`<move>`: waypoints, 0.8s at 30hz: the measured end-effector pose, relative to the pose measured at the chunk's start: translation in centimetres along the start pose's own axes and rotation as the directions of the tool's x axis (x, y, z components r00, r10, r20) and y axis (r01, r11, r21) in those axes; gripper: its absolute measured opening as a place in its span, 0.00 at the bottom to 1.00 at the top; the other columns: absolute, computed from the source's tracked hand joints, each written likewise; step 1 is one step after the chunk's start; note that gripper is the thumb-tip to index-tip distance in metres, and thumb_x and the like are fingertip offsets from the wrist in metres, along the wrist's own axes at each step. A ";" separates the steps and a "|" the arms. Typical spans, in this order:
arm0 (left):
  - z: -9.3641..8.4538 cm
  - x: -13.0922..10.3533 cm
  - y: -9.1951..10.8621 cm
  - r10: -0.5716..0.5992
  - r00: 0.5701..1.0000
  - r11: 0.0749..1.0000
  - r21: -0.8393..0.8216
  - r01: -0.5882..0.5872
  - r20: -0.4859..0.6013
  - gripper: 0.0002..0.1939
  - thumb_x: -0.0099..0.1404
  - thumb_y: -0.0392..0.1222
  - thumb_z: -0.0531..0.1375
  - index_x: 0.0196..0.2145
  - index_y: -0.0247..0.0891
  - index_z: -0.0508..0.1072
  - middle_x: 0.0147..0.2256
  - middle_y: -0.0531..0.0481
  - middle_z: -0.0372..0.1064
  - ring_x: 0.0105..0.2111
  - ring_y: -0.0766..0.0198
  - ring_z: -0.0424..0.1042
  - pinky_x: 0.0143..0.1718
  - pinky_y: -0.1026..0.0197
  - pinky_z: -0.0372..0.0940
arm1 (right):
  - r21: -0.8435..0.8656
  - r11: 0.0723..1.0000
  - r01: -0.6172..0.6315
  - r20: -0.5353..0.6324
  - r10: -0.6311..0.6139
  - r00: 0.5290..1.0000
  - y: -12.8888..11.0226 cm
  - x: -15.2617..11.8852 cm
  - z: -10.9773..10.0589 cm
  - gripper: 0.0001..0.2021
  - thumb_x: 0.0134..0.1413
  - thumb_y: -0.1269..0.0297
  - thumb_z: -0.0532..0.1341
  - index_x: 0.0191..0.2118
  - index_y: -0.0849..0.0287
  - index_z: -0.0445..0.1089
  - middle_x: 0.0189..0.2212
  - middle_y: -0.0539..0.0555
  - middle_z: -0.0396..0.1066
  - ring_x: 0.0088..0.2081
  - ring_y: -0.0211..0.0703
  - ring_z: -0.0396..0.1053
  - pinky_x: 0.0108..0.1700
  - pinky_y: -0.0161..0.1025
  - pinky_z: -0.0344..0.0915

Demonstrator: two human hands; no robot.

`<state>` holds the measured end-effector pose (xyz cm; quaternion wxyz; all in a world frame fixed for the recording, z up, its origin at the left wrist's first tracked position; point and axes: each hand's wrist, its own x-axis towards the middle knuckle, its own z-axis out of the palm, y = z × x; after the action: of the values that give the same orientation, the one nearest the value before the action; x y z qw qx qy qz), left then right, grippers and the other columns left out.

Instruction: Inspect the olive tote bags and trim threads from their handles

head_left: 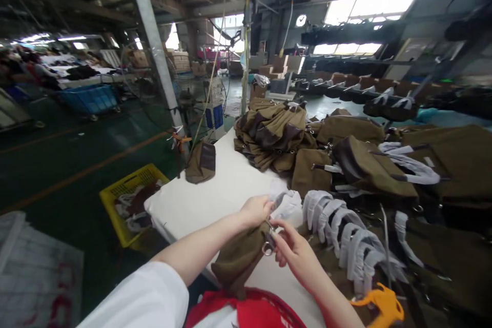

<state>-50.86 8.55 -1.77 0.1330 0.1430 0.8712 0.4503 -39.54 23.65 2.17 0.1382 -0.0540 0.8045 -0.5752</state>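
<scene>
From my remote seat I have the olive bag [238,256] over the near edge of the white table [226,179], both hands on it. The left hand [257,210] is closed on the bag's upper end, though I can't tell exactly what its fingertips pinch; the right hand [289,243] has thumb and fingers together on a small dark fitting, just beside a metal ring [267,249]. To work this hardware well, I'd judge, the left should anchor the cloth while the right does the fine turning, with the ring hanging free and the fabric untwisted. The table is pale and smooth, with a small pouch [200,162] at its far left corner and a heap of olive bags [272,128] on its far side. A row of white-wrapped straps [338,225] runs along its right side, with an orange tool [384,305] nearer me. Off the table's left side, a yellow crate [113,220] holds mixed pieces; farther out that way, a blue bin [90,100] stands on the dark green floor [96,143]. Beyond the table, the workshop recedes to bright windows [369,7].
</scene>
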 end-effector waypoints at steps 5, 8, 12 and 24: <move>4.9 -4.1 -3.7 -0.294 0.952 0.945 -0.173 0.277 -0.080 0.19 0.70 0.50 0.47 0.30 0.39 0.72 0.22 0.51 0.70 0.28 0.60 0.70 0.36 0.60 0.64 | -0.312 0.948 0.056 0.209 0.011 0.978 -1.7 -0.9 2.0 0.12 0.60 0.57 0.54 0.42 0.55 0.70 0.25 0.49 0.72 0.25 0.40 0.66 0.30 0.38 0.59; 7.2 -6.0 -5.3 -0.410 0.910 0.887 -0.264 0.380 -0.068 0.22 0.69 0.55 0.47 0.26 0.40 0.68 0.22 0.50 0.69 0.27 0.59 0.70 0.33 0.58 0.64 | -0.440 0.889 0.130 0.310 0.014 0.951 -3.3 -2.0 2.3 0.07 0.56 0.66 0.55 0.32 0.55 0.70 0.29 0.52 0.76 0.30 0.41 0.69 0.33 0.38 0.57; 7.7 -8.1 -5.6 -0.443 0.887 0.841 -0.403 0.361 -0.128 0.25 0.68 0.63 0.44 0.27 0.41 0.64 0.23 0.50 0.68 0.26 0.59 0.69 0.32 0.58 0.63 | -0.607 0.780 0.149 0.280 0.035 0.959 -3.1 -2.2 3.0 0.06 0.55 0.68 0.54 0.33 0.56 0.68 0.30 0.54 0.77 0.31 0.44 0.72 0.33 0.38 0.55; 5.3 -11.7 -1.3 -0.271 0.940 0.779 -0.621 0.088 -0.206 0.30 0.63 0.73 0.46 0.30 0.41 0.62 0.14 0.57 0.60 0.17 0.66 0.59 0.25 0.61 0.57 | -0.778 0.616 -0.119 -0.046 0.133 0.990 6.5 5.1 -0.9 0.13 0.56 0.73 0.49 0.41 0.65 0.69 0.41 0.68 0.75 0.45 0.55 0.72 0.47 0.49 0.65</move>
<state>-38.29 7.49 -4.62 0.0878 -0.0575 0.7015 0.7049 -44.24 25.32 -4.46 0.1478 -0.0566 0.9745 -0.1591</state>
